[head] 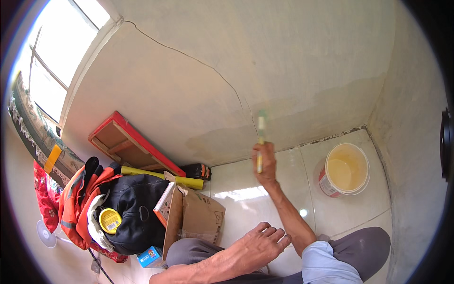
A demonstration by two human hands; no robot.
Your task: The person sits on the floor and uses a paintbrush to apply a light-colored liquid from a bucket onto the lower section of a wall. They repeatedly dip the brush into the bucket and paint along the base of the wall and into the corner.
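Observation:
My right hand (265, 163) grips the handle of a paintbrush (261, 124), whose blurred head is at the lower part of a cracked plaster wall (227, 106). Darker, damp-looking patches spread low on that wall, on both sides of the brush. My left hand (260, 243) rests around my knees, palm down and fingers loosely bent, with nothing seen in it. To the right of my right hand, a white plastic bucket (347, 170) with yellowish liquid inside stands on the tiled floor near the corner.
At left are a red-edged wooden frame (134, 142) against the wall, a yellow tube (191, 182), a cardboard box (204, 213), a dark garment (138, 213), an orange jacket (72, 206), a yellow-lidded tub (110, 220) and a rolled carpet (46, 131). Side wall (415, 142) at right.

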